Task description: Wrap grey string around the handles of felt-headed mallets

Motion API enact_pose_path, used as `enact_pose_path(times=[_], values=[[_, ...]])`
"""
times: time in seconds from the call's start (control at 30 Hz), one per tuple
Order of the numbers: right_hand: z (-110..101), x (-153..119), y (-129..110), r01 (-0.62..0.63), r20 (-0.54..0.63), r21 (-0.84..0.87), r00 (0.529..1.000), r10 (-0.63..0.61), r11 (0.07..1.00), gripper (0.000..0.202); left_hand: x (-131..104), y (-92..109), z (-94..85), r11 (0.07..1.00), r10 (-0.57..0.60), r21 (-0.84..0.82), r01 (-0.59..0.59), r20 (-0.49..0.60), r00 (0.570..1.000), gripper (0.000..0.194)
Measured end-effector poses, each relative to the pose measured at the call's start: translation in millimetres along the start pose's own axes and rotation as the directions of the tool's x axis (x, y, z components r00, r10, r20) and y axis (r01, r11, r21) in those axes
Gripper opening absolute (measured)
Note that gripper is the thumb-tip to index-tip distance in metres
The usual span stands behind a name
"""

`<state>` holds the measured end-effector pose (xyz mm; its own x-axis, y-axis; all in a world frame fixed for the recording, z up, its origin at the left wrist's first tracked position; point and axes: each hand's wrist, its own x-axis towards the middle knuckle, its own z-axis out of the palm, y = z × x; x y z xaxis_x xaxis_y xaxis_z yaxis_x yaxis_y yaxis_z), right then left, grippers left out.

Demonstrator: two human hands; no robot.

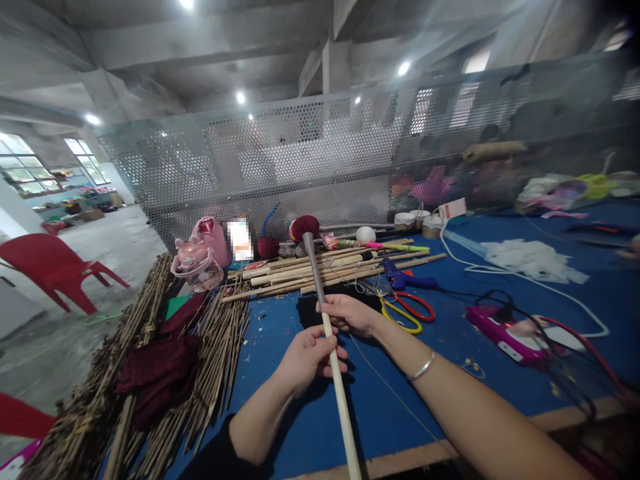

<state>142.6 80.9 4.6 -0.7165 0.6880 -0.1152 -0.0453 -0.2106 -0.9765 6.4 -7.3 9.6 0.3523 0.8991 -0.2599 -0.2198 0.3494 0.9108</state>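
A pale wooden stick (pixel 341 407) runs from the bottom edge up and away from me, its far part covered in a smooth grey-brown layer (pixel 315 267). My left hand (pixel 307 357) is closed round the bare wood, thumb on top and fingers beneath. Just above it, my right hand (pixel 350 313) pinches the stick where the covered part begins. A thin thread (pixel 385 381) slants from near my right hand down toward the table's front edge. What my right fingertips hold besides the stick is hidden.
Scissors (pixel 407 312) and a blue glue gun (pixel 407 277) lie right of my hands on the blue table (pixel 390 427). Loose sticks (pixel 280 277) and yarn balls (pixel 269 247) lie beyond. Bundled twigs (pixel 215 373) and dark red cloth (pixel 160 373) are left; a magenta power strip (pixel 505 337) is right.
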Motion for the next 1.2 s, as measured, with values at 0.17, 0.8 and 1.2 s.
enact_pose_path(times=[0.17,0.8,1.2], values=[[4,6,12,0.023,-0.134,-0.077,0.990,-0.033,0.997,0.031,7,-7,-8.2,0.995,-0.059,0.073,0.064,-0.061,0.996,0.041],[-4,6,11,-0.015,-0.035,-0.093,0.999,0.012,0.996,0.026,15,6,-15.4,0.970,0.042,0.242,0.003,-0.182,0.982,0.035],[-1,7,15,-0.037,0.005,-0.052,0.999,0.038,0.998,0.024,16,2,-16.6,0.991,-0.059,0.112,0.076,-0.144,0.988,0.032]])
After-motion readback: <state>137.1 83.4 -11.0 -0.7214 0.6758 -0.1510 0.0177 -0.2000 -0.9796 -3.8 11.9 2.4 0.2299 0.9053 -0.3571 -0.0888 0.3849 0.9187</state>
